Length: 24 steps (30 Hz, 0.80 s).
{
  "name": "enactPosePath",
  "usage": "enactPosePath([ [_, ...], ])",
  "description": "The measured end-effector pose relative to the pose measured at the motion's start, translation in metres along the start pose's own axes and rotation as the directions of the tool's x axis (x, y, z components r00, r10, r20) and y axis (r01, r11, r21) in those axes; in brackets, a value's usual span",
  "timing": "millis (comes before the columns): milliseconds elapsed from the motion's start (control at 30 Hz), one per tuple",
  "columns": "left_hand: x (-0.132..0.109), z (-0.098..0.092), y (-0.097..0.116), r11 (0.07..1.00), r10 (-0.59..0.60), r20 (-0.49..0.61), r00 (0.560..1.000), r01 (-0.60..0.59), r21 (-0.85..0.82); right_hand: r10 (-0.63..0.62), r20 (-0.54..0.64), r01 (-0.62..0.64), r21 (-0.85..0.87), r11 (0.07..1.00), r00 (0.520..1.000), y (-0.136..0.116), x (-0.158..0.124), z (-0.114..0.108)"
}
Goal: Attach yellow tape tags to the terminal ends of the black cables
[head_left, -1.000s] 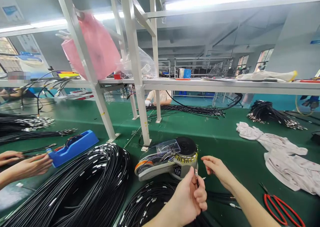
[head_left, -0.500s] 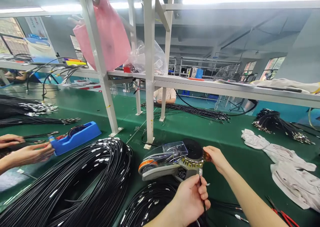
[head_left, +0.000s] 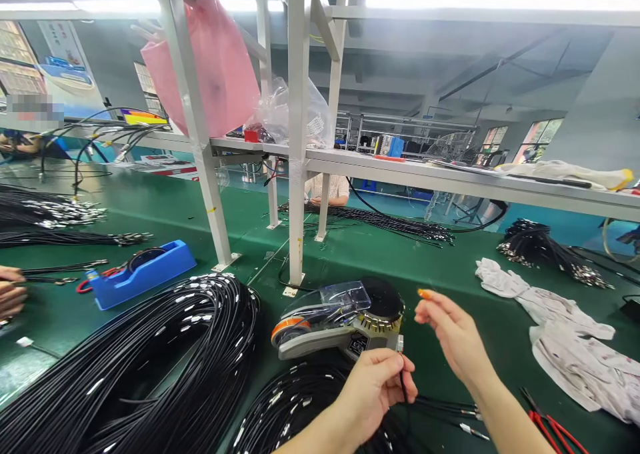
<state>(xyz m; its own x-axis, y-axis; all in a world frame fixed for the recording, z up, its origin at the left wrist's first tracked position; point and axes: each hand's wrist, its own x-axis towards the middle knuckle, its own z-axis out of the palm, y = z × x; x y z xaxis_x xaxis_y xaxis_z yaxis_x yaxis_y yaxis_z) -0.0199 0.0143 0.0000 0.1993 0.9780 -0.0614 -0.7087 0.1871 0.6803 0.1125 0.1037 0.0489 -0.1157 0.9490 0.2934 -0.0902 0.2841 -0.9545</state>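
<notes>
My left hand (head_left: 374, 389) is closed on the end of a thin black cable (head_left: 403, 384), held upright just in front of the grey tape dispenser (head_left: 340, 317). My right hand (head_left: 450, 331) hovers to the right of the dispenser, with a small orange piece of tape (head_left: 425, 294) stuck on a fingertip and the other fingers loosely apart. A bundle of black cables (head_left: 295, 407) with white labels lies below my left hand.
A big coil of black cables (head_left: 150, 367) fills the left. A blue tape holder (head_left: 143, 273) and another person's hand (head_left: 11, 294) are farther left. White rags (head_left: 560, 324) and red scissors (head_left: 555, 424) lie at right. White frame posts (head_left: 296, 141) stand behind the dispenser.
My right hand reached to the dispenser's wheel, then drew back to the right with an orange piece of tape on a fingertip. The left hand kept its grip on the cable.
</notes>
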Motion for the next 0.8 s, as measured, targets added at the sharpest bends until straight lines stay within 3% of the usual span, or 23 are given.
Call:
enactPosePath([
  [67,0.0,-0.001,-0.003,0.999,-0.039,0.002,0.999,0.039,-0.013,0.081,0.152,-0.095,0.088,0.992,0.985,-0.001,-0.022,0.005],
  [133,0.0,-0.001,-0.006,0.998,-0.068,-0.003,0.998,0.067,-0.015,0.113,0.224,-0.143,0.122,0.982,0.968,0.002,-0.038,0.01],
  [300,-0.002,0.001,-0.01,0.99,-0.135,0.035,0.99,0.137,-0.035,0.081,0.191,-0.103,0.113,0.988,0.978,0.008,-0.052,0.014],
  [433,-0.004,0.002,-0.004,0.948,-0.277,0.233,0.932,0.304,-0.093,0.081,0.265,-0.13,0.172,0.976,0.961,0.005,-0.059,0.018],
  [533,-0.005,0.002,0.001,0.945,-0.283,0.338,0.898,0.322,-0.065,0.072,0.299,-0.133,0.188,0.973,0.952,0.003,-0.064,0.021],
  [800,-0.006,0.002,-0.002,0.951,-0.25,0.317,0.915,0.293,-0.097,0.086,0.254,-0.146,0.231,0.962,0.963,0.01,-0.065,0.019],
])
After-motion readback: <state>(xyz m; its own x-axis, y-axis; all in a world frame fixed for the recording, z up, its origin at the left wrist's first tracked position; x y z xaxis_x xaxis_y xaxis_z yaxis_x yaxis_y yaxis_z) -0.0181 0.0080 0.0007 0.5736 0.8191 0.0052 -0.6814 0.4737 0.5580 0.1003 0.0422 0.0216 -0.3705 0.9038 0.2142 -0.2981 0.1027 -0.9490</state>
